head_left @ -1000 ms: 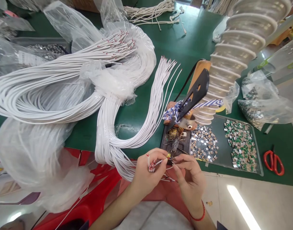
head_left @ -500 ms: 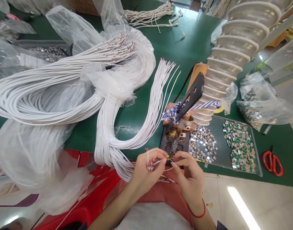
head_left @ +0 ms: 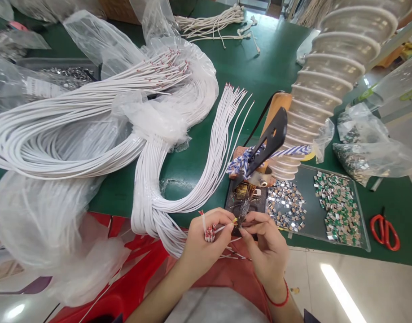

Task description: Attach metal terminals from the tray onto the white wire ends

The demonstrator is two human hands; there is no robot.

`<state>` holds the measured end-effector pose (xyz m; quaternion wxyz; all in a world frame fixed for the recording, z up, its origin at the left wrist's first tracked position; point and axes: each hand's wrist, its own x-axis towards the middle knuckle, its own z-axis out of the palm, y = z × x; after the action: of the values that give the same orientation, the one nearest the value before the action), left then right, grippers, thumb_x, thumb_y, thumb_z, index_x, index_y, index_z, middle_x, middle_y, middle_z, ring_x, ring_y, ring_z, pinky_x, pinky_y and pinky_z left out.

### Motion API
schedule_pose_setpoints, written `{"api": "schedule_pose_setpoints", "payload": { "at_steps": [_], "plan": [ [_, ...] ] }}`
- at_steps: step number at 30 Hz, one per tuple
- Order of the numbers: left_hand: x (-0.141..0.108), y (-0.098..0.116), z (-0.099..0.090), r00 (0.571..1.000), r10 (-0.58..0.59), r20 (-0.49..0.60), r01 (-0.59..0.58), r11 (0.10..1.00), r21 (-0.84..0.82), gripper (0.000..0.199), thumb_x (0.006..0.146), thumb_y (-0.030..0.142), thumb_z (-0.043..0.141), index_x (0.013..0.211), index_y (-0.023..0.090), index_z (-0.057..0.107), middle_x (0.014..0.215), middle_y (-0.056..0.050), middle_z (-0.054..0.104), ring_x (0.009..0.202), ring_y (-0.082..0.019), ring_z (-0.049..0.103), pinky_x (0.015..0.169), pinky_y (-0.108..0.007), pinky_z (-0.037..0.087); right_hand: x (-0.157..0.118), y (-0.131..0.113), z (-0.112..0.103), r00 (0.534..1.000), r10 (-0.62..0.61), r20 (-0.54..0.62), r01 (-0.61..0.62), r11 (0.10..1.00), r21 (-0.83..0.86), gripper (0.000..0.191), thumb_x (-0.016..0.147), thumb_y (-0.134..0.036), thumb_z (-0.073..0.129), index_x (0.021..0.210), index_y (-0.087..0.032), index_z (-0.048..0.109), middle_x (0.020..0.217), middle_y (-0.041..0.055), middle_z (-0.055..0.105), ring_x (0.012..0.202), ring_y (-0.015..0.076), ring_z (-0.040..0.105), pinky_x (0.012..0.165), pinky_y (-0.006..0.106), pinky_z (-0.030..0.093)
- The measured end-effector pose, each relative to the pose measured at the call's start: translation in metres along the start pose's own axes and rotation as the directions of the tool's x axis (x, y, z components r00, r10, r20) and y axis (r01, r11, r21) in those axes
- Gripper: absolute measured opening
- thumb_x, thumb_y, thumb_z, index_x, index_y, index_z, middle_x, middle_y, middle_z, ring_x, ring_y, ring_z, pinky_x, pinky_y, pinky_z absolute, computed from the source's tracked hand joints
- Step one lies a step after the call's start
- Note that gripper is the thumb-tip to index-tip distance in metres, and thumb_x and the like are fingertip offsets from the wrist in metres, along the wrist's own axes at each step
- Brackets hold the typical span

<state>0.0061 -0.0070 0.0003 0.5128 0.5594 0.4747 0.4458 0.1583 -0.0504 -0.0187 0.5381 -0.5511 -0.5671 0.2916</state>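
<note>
White wires (head_left: 222, 229) sit pinched in the left hand (head_left: 206, 242), and the right hand (head_left: 265, 246) pinches their thin end above the dark jig (head_left: 244, 202); loose grip could let ends slip

Glossy white plastic-sheathed wires (head_left: 209, 179), shiny metal clips (head_left: 287, 208), matt green tabletop (head_left: 269, 63)

A green workbench (head_left: 266, 67) carries bundled white wires (head_left: 147, 188) at left, and a metal-parts tray (head_left: 309, 197) and red-handled scissors (head_left: 385, 233) at right.

I can reach up across the green surface (head_left: 266, 76) between the white wire bundle (head_left: 206, 175) and ribbed duct (head_left: 323, 94).
</note>
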Motion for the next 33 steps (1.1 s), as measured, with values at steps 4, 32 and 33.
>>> {"api": "schedule_pose_setpoints", "payload": {
  "at_steps": [4, 32, 33],
  "plan": [
    [0.000, -0.001, 0.000, 1.000, -0.017, 0.014, 0.017, 0.999, 0.030, 0.020, 0.081, 0.012, 0.061, 0.063, 0.018, 0.068, 0.074, -0.005, 0.078, 0.065, -0.015, 0.072, 0.062, -0.020, 0.055, -0.001, 0.002, -0.001, 1.000, 0.000, 0.003, 0.000, 1.000, 0.013, 0.020, 0.090, -0.005, 0.069, 0.085, -0.024, 0.069, 0.096, 0.0018, 0.074, 0.089, 0.0153, 0.072, 0.079, 0.025, 0.060],
    [-0.005, -0.006, 0.002, 0.999, -0.014, 0.043, 0.009, 0.994, 0.113, 0.021, 0.082, 0.014, 0.059, 0.062, 0.018, 0.065, 0.074, -0.005, 0.077, 0.065, -0.016, 0.071, 0.064, -0.023, 0.053, -0.015, 0.009, -0.008, 0.998, 0.059, -0.021, -0.057, 0.997, 0.051, 0.013, 0.100, -0.017, 0.061, 0.090, -0.025, 0.063, 0.092, 0.0025, 0.065, 0.085, 0.0177, 0.064, 0.072, 0.029, 0.054],
    [-0.005, -0.006, 0.002, 0.999, -0.008, 0.044, 0.003, 0.993, 0.117, 0.021, 0.082, 0.014, 0.059, 0.063, 0.018, 0.065, 0.074, -0.005, 0.077, 0.065, -0.015, 0.071, 0.064, -0.023, 0.052, -0.017, 0.009, -0.009, 0.998, 0.063, -0.024, -0.062, 0.997, 0.046, 0.014, 0.101, -0.018, 0.061, 0.089, -0.025, 0.062, 0.087, 0.0017, 0.063, 0.081, 0.0173, 0.062, 0.068, 0.028, 0.052]
  ]
}}
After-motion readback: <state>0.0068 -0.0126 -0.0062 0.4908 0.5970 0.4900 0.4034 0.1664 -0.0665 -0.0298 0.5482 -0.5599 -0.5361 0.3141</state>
